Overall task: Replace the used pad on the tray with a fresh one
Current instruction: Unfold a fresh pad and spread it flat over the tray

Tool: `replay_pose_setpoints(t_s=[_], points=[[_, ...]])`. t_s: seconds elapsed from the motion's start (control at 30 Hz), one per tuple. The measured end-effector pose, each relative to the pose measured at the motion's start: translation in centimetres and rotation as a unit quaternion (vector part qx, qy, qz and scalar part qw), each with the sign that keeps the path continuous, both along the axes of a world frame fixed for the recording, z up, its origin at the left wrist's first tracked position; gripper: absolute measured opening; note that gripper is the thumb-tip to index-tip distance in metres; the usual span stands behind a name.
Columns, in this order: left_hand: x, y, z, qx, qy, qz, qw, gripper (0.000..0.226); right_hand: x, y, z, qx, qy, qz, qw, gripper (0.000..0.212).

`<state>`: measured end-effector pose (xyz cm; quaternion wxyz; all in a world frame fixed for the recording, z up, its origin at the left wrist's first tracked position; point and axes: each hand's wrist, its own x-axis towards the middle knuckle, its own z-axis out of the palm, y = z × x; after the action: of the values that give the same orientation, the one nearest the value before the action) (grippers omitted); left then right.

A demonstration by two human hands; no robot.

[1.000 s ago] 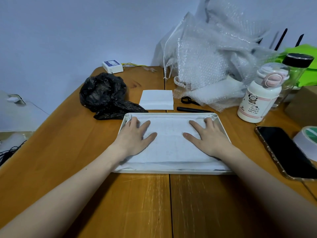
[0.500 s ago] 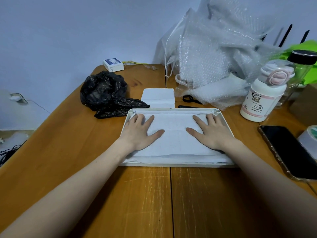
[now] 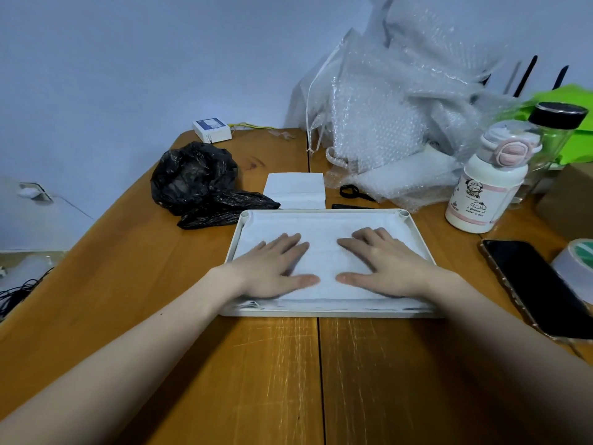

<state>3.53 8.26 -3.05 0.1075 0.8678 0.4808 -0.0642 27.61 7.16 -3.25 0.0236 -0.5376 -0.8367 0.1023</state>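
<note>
Head view shows my left hand (image 3: pixel 276 268) and right hand (image 3: pixel 385 264) flat, fingers straight, pressing the soft white pad (image 3: pixel 324 232) inside the shallow rectangular tray (image 3: pixel 327 313) on the wooden worktop (image 3: pixel 256 380). I judge I'm smoothing it; next, tuck its edges. Behind the tray lie a folded pad (image 3: pixel 295 187) and crinkly black bag (image 3: pixel 199 184).

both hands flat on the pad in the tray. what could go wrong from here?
1. The pad looks bunched along the near edge of the tray; pressing with the left hand and right hand may set creases rather than flatten it.
2. The water bottle stands just off the tray's far right corner, and the phone lies near the right forearm; a sideways sweep could knock either.
</note>
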Motion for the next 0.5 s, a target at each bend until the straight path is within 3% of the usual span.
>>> replay_pose_setpoints(t_s=[0.13,0.3,0.5], points=[[0.5,-0.1,0.2,-0.06,0.044,0.011,0.997,0.11,0.3,-0.7,-0.1,-0.098,-0.013,0.0,0.995,0.104],[0.7,-0.3,-0.1,-0.04,0.077,0.0,0.996,0.105,-0.1,-1.0,-0.3,-0.12,-0.046,0.008,0.992,0.104],[0.5,-0.5,-0.4,-0.01,0.06,-0.013,0.998,0.102,-0.3,-2.2,0.1,-0.028,-0.018,0.042,0.999,0.091]])
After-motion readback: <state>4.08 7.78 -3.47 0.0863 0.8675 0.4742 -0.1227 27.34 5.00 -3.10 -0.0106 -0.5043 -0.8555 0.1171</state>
